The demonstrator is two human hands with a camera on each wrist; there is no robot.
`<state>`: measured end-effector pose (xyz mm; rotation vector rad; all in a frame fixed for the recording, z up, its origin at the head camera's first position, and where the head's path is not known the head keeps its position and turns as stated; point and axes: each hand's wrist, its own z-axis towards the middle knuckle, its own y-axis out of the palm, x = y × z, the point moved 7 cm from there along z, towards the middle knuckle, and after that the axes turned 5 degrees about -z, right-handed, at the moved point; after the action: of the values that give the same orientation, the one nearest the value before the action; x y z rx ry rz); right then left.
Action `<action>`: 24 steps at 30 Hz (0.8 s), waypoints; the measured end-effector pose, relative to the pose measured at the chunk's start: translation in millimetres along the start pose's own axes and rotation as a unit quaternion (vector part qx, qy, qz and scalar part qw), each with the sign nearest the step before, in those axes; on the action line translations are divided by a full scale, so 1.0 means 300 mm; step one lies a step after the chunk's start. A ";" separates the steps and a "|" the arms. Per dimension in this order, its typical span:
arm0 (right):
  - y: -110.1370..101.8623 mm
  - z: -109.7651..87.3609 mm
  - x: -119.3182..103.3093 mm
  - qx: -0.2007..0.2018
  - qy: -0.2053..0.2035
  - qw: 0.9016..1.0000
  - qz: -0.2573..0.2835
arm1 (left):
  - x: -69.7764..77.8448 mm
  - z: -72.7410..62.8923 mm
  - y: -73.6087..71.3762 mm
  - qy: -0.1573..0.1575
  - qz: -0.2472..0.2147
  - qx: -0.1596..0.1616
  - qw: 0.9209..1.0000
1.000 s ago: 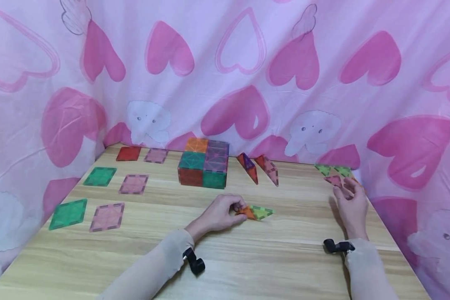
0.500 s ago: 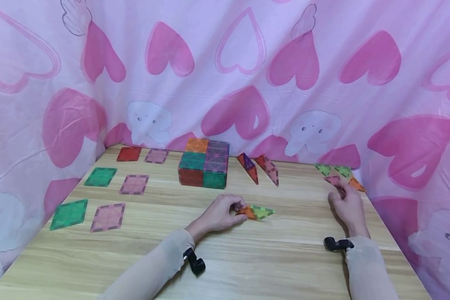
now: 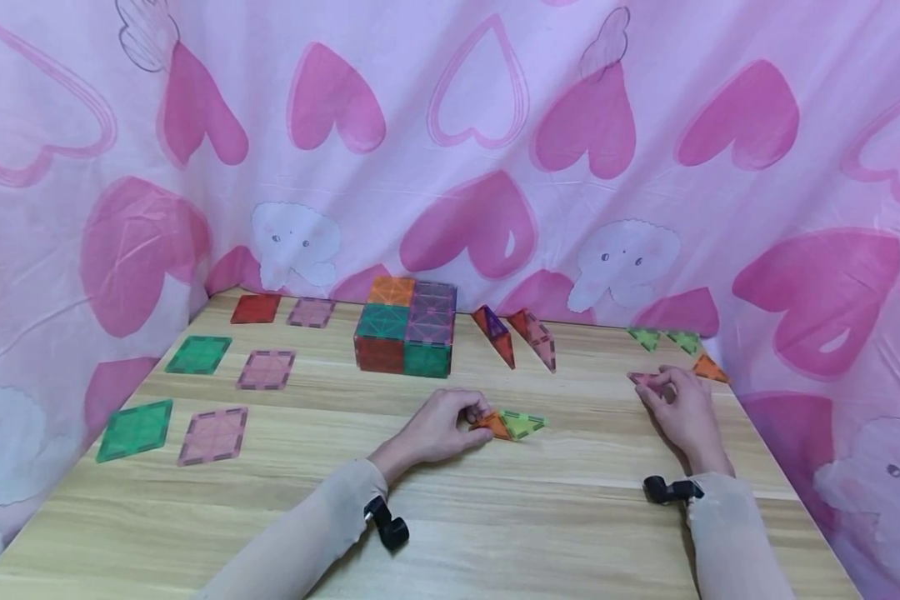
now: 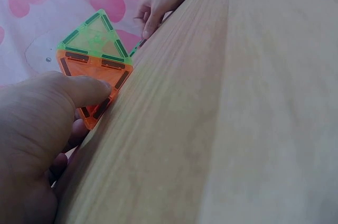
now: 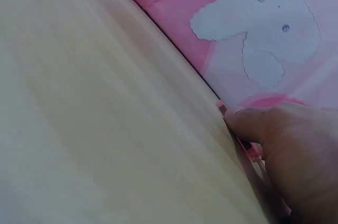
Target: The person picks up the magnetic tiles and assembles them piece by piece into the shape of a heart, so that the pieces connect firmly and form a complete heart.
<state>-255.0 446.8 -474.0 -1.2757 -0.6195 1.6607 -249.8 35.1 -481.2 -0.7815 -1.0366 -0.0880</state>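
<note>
Near the middle of the table, my left hand (image 3: 441, 425) pinches an orange triangular magnetic tile (image 4: 90, 71) between thumb and fingers. A light green triangular tile (image 4: 94, 36) is joined to it along one edge, and both are tilted up from the tabletop. Over at the right, my right hand (image 3: 686, 408) pinches a pink triangular tile (image 3: 642, 379), its thumb lying across the tile in the right wrist view. Most of that tile is hidden behind the fingers. Just beyond this hand lie an orange triangle (image 3: 711, 368) and two green triangles (image 3: 644, 338).
A block of coloured square tiles (image 3: 405, 329) stands at the back centre. Right of it are two slim joined tile pieces (image 3: 497, 335). Several green, pink and red square tiles (image 3: 198, 355) lie at the left. A heart-patterned curtain (image 3: 465, 225) encloses the table (image 3: 495, 525).
My right hand has taken hold of the pink triangle and drawn it left and slightly nearer, away from the green and orange triangles. The left hand has stayed in place with its tiles.
</note>
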 end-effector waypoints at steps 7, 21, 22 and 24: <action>0.002 -0.034 -0.045 -0.002 -0.015 1.000 0.022 | 0.005 0.000 -0.002 -0.003 0.002 0.000 1.000; 0.055 -0.100 -0.161 -0.060 -0.058 0.987 0.139 | -0.012 0.002 0.001 -0.023 0.005 -0.008 1.000; 0.059 -0.104 -0.163 -0.064 -0.053 0.987 0.139 | -0.012 0.001 0.002 -0.022 0.005 -0.008 1.000; 0.071 -0.112 -0.172 -0.082 -0.051 0.984 0.152 | -0.010 0.001 0.003 -0.020 0.006 -0.008 1.000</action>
<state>-229.4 387.0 -478.6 -1.4671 -0.6588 1.9693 -251.1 35.1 -484.1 -0.8073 -1.0690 -0.0712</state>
